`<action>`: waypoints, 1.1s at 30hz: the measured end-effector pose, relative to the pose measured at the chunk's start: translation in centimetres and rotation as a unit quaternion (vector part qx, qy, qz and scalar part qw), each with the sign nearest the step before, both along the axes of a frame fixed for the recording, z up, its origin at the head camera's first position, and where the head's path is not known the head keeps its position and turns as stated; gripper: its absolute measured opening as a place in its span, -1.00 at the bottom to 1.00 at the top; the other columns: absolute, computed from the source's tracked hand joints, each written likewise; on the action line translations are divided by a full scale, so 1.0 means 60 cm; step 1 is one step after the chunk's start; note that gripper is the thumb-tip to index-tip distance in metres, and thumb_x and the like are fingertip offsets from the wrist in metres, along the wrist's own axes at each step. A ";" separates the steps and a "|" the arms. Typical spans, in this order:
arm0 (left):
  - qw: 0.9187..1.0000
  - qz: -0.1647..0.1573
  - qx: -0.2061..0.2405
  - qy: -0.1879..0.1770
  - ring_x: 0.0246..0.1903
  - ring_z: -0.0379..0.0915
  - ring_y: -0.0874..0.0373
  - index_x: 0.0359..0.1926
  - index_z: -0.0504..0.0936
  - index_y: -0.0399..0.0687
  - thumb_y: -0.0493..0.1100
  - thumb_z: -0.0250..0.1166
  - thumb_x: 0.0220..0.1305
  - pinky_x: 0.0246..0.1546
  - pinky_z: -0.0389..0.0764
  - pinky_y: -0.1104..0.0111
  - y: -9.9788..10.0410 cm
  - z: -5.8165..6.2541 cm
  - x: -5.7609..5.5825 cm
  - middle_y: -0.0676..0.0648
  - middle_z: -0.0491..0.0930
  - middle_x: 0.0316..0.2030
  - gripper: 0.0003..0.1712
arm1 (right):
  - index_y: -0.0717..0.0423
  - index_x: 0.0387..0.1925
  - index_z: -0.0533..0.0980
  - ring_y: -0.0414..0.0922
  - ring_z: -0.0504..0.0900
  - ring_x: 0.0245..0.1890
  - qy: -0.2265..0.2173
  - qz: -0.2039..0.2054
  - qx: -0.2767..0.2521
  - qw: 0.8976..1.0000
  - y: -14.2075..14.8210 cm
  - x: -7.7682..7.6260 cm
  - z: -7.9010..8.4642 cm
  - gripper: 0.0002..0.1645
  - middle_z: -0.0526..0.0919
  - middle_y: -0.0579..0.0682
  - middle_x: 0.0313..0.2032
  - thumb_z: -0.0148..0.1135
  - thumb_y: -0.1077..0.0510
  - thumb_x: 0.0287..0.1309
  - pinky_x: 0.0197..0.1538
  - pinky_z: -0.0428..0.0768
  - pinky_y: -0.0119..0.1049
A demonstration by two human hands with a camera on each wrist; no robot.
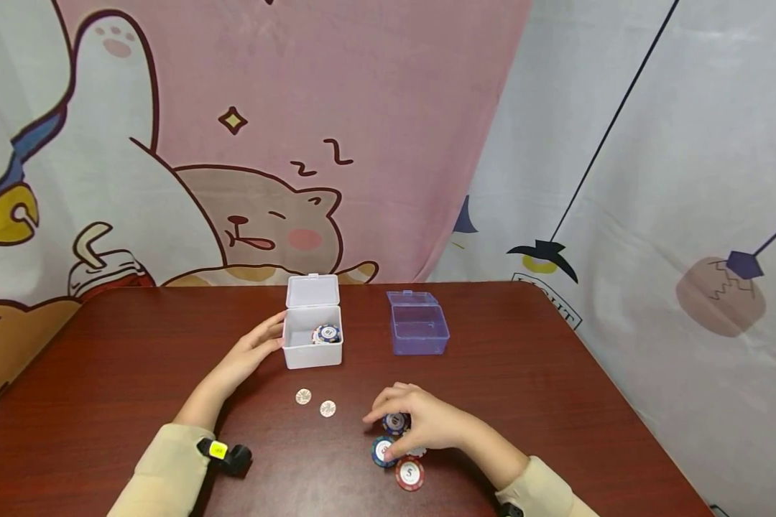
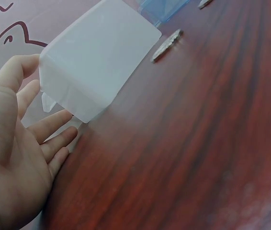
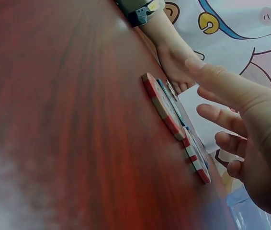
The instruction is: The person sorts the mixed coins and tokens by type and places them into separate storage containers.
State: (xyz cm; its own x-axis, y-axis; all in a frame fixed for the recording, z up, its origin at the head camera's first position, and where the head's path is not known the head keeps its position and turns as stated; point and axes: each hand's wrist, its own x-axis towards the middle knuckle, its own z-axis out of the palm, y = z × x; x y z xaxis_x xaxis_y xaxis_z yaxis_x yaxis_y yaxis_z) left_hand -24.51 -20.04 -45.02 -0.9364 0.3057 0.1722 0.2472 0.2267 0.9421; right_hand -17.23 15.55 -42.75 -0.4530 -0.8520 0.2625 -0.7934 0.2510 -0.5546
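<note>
My left hand rests at the left side of an open-lidded white plastic box, thumb at its edge and fingers loosely spread in the left wrist view. A few poker chips lie inside that box, a blue one on top. Over a loose cluster on the table hovers my right hand, thumb and fingers apart and nothing between them in the right wrist view. Under it are a dark blue chip, a teal-edged chip, a red chip and a red-and-white chip, partly hidden in the head view.
Two pale metallic coins lie on the brown table between my hands, in front of the white box. To its right stands a see-through blue-violet box with its lid up. A cartoon-printed cloth hangs behind the table.
</note>
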 end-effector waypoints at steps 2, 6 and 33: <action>1.000 0.000 0.001 0.000 0.28 0.15 -0.23 0.44 0.17 -0.07 -0.23 0.10 0.39 0.20 0.09 -0.15 0.000 0.001 0.000 -0.36 0.29 0.28 -0.36 | -0.03 -0.03 0.64 -0.32 0.41 -0.05 0.013 0.005 0.002 1.000 0.003 0.001 -0.003 -0.43 0.58 -0.26 -0.12 0.55 -0.04 -0.16 0.02 0.36 -0.39; 1.000 0.000 0.001 0.001 0.27 0.16 -0.22 0.44 0.17 -0.07 -0.23 0.10 0.39 0.20 0.09 -0.15 0.001 0.001 0.000 -0.36 0.29 0.28 -0.36 | -0.05 -0.04 0.64 -0.31 0.41 0.00 0.027 0.009 0.005 1.000 0.009 0.004 -0.009 -0.41 0.57 -0.29 -0.12 0.56 -0.09 -0.20 0.07 0.34 -0.36; 1.000 -0.006 0.002 0.006 0.28 0.14 -0.25 0.45 0.13 -0.11 -0.19 0.10 0.41 0.20 0.10 -0.15 -0.001 0.001 0.001 -0.37 0.27 0.29 -0.35 | -0.08 -0.17 0.69 -0.36 0.43 -0.08 0.054 -0.015 0.033 0.998 0.003 0.018 -0.018 -0.55 0.55 -0.30 -0.21 0.55 0.07 -0.24 0.05 0.34 -0.39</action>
